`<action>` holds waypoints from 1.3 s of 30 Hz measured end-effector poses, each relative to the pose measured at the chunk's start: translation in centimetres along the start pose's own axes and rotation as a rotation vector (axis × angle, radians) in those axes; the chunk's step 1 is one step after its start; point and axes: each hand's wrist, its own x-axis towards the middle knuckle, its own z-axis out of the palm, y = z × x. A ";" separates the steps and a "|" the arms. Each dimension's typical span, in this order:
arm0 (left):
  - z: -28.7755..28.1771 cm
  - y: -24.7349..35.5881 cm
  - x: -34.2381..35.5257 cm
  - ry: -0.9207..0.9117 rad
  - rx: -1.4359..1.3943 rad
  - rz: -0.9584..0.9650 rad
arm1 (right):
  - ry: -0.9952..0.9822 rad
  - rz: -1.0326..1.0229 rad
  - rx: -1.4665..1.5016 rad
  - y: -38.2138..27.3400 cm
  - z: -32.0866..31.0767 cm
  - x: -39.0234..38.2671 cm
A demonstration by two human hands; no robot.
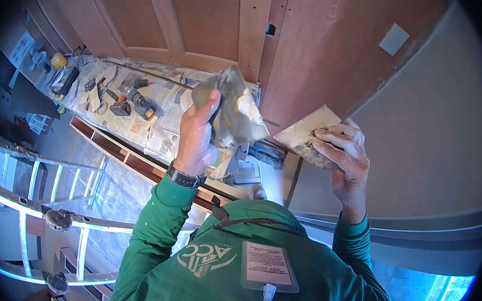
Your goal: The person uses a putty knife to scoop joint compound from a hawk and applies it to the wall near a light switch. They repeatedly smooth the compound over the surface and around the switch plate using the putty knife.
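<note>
My left hand is closed on a grey, smeared putty knife, its wide flat blade held up in front of me. A lump of white putty sticks to the right part of that blade. To the right, my right hand grips a second flat scraper, pale and dirty, fingers spread over its face. The two blades are close together but apart. White residue coats the fingers of my right hand. Both handles, if any, are hidden.
A newspaper-covered bench holds a cordless drill, a loose battery and other tools. Wooden panelling rises behind it. An aluminium ladder lies across the left. A white wall plate sits on the wooden wall at right.
</note>
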 end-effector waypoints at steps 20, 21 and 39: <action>2.3 1.5 0.0 0.065 0.165 0.113 | -0.176 0.149 0.196 2.5 -0.9 3.0; 1.8 1.5 0.3 0.091 0.176 0.136 | -0.118 0.312 0.356 3.1 -0.7 2.9; -8.7 -2.9 -1.8 0.352 0.121 0.007 | 1.022 0.514 0.966 22.1 -21.1 25.4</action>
